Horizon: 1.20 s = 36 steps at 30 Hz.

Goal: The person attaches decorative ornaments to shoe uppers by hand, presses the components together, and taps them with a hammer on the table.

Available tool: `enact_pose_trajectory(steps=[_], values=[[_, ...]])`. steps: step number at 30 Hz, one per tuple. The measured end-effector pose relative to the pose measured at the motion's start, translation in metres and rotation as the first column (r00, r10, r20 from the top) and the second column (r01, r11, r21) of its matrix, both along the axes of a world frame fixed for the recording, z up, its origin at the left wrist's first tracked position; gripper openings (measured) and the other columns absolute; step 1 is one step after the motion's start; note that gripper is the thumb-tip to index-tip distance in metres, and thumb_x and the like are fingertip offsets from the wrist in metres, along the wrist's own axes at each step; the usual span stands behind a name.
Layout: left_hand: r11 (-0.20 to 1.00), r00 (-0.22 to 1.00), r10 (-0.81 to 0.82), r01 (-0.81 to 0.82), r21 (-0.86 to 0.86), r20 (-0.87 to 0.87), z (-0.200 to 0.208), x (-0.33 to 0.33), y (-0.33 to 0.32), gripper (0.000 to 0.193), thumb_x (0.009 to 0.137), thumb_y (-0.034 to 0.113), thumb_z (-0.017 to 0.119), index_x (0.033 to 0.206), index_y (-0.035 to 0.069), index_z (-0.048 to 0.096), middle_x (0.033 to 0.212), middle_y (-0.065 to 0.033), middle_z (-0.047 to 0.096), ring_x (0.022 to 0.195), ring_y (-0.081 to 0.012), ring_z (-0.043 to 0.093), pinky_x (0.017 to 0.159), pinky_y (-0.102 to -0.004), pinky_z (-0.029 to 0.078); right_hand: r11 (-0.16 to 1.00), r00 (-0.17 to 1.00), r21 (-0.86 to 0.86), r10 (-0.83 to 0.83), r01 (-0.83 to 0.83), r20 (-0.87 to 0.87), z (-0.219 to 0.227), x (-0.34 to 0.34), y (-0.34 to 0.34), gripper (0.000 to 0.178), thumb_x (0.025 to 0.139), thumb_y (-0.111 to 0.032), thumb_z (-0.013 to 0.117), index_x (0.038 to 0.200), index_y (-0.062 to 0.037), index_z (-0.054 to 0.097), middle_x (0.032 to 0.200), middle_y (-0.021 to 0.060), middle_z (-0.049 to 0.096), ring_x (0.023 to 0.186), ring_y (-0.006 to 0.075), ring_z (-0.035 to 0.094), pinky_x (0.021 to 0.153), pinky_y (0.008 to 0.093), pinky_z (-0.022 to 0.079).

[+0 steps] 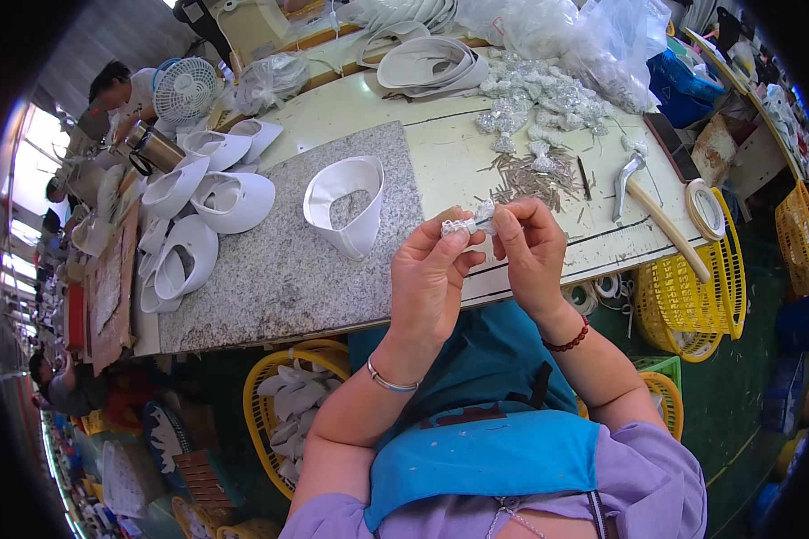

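Observation:
In front of my chest, just over the table's near edge, both hands hold a small white, glittery bow-like ornament [458, 226]. My left hand [427, 278] pinches its left end between thumb and fingers. The thumb and forefinger of my right hand [532, 251] press together at its right end, where a thin dark bit shows; what exactly lies between those fingertips is hidden. Left of my hands, a single white shoe upper [363, 235] stands on a grey speckled slab [270, 292]. Beyond my right hand lies a heap of thin short strips [521, 176].
White shoe uppers [234, 201] cluster at the left beside a steel flask [155, 146]. Glittery ornaments [557, 94] pile up at the back. A hammer [665, 223], dark pen [584, 178] and tape roll [706, 211] lie right. Yellow baskets [259, 422] stand below; co-workers sit far left.

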<state>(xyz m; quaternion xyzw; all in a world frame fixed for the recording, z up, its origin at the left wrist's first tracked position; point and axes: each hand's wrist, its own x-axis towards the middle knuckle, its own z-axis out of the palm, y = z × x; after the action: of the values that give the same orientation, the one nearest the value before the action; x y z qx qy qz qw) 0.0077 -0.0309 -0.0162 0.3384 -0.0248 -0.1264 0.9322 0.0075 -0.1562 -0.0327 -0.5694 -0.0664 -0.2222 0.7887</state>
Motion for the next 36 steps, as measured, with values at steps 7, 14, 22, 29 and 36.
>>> enact_pose_trajectory(steps=[7, 14, 22, 29, 36], values=[[1.000, 1.000, 0.003, -0.003, -0.010, -0.024, 0.001, -0.001, -0.001, 0.021, 0.089, 0.001, 0.057, 0.110, 0.000, 0.059, 0.104, -0.0084, 0.063, 0.089, -0.0174, 0.064, 0.072, -0.0288, 0.055, 1.000, 1.000, 0.025, -0.005, 0.005, -0.006, 0.000, -0.001, 0.002, 0.012, 0.092, -0.012, 0.059, 0.089, -0.0019, 0.054, 0.069, -0.0020, 0.051, 0.056, 0.0024, 0.045, 0.049, 0.0170, 0.036], [1.000, 0.999, -0.001, 0.001, -0.013, -0.037, -0.001, 0.000, -0.001, 0.021, 0.088, 0.001, 0.057, 0.110, 0.001, 0.060, 0.104, -0.0078, 0.063, 0.089, -0.0171, 0.064, 0.072, -0.0290, 0.055, 0.998, 0.999, 0.068, 0.009, -0.007, -0.038, -0.003, -0.001, 0.002, 0.012, 0.092, -0.013, 0.059, 0.088, -0.0022, 0.053, 0.069, -0.0015, 0.051, 0.054, 0.0028, 0.045, 0.047, 0.0175, 0.036], [1.000, 1.000, 0.030, -0.030, 0.010, -0.005, -0.003, -0.001, -0.004, 0.021, 0.088, 0.001, 0.058, 0.109, 0.000, 0.059, 0.104, -0.0079, 0.063, 0.089, -0.0180, 0.064, 0.073, -0.0289, 0.055, 0.996, 0.996, -0.026, -0.079, 0.080, 0.046, -0.009, 0.001, 0.007, 0.010, 0.092, -0.010, 0.059, 0.088, -0.0022, 0.053, 0.072, -0.0014, 0.052, 0.057, 0.0020, 0.046, 0.048, 0.0173, 0.037], [0.997, 0.997, 0.061, -0.062, 0.043, 0.037, -0.003, -0.004, -0.011, 0.021, 0.089, 0.002, 0.056, 0.109, -0.001, 0.059, 0.095, -0.0108, 0.065, 0.084, -0.0178, 0.064, 0.069, -0.0293, 0.055, 0.976, 0.995, 0.216, 0.035, -0.014, -0.093, -0.003, -0.005, 0.017, 0.009, 0.092, -0.010, 0.058, 0.088, -0.0031, 0.053, 0.080, 0.0011, 0.057, 0.057, 0.0020, 0.046, 0.048, 0.0162, 0.037], [0.962, 1.000, 0.000, -0.002, 0.272, 0.009, 0.003, 0.003, -0.004, 0.019, 0.090, 0.013, 0.058, 0.104, -0.001, 0.061, 0.082, -0.0061, 0.063, 0.069, -0.0130, 0.060, 0.055, -0.0240, 0.048, 0.942, 0.953, 0.316, 0.196, -0.117, -0.232, -0.006, -0.006, 0.007, 0.015, 0.093, -0.018, 0.057, 0.085, -0.0051, 0.054, 0.067, -0.0012, 0.054, 0.054, 0.0029, 0.044, 0.047, 0.0170, 0.035]])
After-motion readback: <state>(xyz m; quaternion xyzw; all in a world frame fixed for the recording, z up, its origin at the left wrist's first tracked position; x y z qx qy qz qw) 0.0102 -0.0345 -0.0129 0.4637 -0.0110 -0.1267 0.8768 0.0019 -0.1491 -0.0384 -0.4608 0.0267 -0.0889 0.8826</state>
